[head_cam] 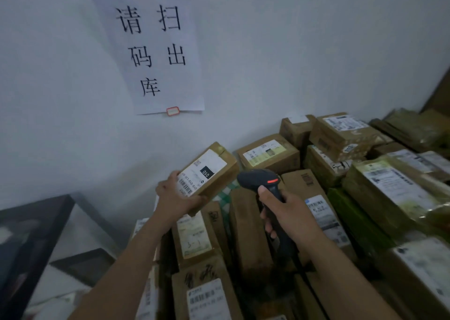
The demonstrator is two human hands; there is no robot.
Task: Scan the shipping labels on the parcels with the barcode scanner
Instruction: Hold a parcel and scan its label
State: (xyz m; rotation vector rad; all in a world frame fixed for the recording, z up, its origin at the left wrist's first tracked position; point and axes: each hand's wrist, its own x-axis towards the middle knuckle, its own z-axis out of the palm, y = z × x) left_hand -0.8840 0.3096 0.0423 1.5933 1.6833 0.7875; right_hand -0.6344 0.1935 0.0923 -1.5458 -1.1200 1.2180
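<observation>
My left hand [174, 198] grips a small brown cardboard parcel [220, 173] by its near end and holds it tilted above the pile. Its white shipping label [203, 172], with a barcode and a black "010" patch, faces up toward me. My right hand [283, 212] grips the handle of a black barcode scanner [259, 177], thumb up near its red-lit top. The scanner head sits just right of the held parcel and points toward it.
Many cardboard parcels [253, 232] with labels lie packed below and to the right, along with green-wrapped packages [394, 190]. A white wall with a paper sign [155, 52] rises behind. A dark shelf frame [36, 234] stands at the left.
</observation>
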